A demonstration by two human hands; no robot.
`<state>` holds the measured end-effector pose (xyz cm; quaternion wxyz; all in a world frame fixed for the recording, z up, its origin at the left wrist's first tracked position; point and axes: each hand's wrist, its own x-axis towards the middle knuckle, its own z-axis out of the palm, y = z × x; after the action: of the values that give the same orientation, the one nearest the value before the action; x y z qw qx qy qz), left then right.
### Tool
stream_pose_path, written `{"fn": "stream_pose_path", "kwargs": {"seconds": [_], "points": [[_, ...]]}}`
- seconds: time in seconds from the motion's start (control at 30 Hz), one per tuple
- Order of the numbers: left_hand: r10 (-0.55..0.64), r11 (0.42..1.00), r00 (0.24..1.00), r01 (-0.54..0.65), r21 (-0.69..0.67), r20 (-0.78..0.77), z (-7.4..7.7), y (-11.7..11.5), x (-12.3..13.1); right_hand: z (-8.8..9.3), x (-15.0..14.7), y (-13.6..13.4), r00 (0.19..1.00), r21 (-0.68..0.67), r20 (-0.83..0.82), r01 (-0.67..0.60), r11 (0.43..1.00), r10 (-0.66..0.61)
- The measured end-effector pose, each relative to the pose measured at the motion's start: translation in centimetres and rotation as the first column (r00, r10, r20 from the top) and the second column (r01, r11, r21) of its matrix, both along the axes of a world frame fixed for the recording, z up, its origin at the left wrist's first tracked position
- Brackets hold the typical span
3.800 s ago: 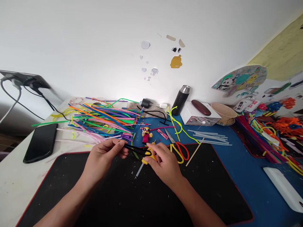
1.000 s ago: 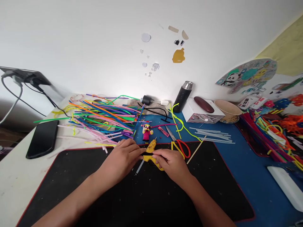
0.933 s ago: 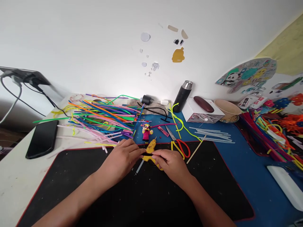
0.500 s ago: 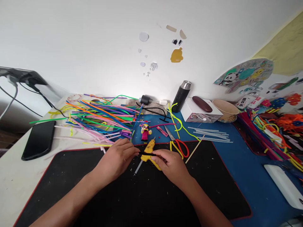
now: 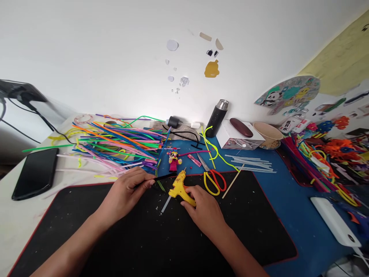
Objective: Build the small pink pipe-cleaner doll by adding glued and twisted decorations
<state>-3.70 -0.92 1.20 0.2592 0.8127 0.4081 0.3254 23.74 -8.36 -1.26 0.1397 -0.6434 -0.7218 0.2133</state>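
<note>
My left hand (image 5: pixel 127 191) pinches one end of a black pipe cleaner (image 5: pixel 161 178) that runs right toward the nozzle of a yellow glue gun (image 5: pixel 179 187). My right hand (image 5: pixel 203 207) grips the glue gun's handle over the black mat (image 5: pixel 144 242). A clear glue stick (image 5: pixel 166 204) sticks out of the gun's back. Just beyond the gun a small red and yellow pipe-cleaner figure (image 5: pixel 173 160) lies on the blue mat.
A heap of coloured pipe cleaners (image 5: pixel 115 144) lies at the back left, a phone (image 5: pixel 34 173) at far left. Scissors (image 5: pixel 211 177), glue sticks (image 5: pixel 250 163), a black flask (image 5: pixel 216 118), a white box (image 5: pixel 239 136) and a bowl (image 5: pixel 269 134) stand behind and right.
My left hand drew back to the left with the black pipe cleaner. The right hand shifted down to the glue gun's handle, and the gun now points up toward the figure.
</note>
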Motion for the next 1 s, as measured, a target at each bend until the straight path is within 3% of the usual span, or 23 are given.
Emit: {"fn": "stream_pose_path", "kwargs": {"seconds": [0.13,0.27,0.43,0.7,1.0], "points": [[0.027,0.999,0.999,-0.026,-0.027,0.025,0.1,0.0,-0.1,-0.6,0.0,-0.1,0.998,0.080,-0.067,-0.010,0.997,0.016],[0.062,0.997,0.996,-0.059,-0.046,0.059,0.1,0.1,-0.2,-1.2,0.6,-0.5,0.991,0.264,-0.128,-0.005,0.964,0.040],[0.076,0.996,0.993,-0.071,-0.060,0.093,-0.1,0.3,-0.2,-1.4,1.5,-0.9,0.982,0.425,-0.178,0.132,0.895,-0.061],[0.040,0.995,0.995,-0.031,-0.094,0.091,-0.1,0.1,0.3,-1.5,3.1,-0.4,0.942,0.414,-0.123,0.333,0.847,-0.311],[-0.032,0.984,0.996,0.045,-0.170,0.081,-0.8,-0.3,0.7,-2.0,4.8,-0.5,0.945,0.280,-0.007,0.317,0.906,-0.328]]}}
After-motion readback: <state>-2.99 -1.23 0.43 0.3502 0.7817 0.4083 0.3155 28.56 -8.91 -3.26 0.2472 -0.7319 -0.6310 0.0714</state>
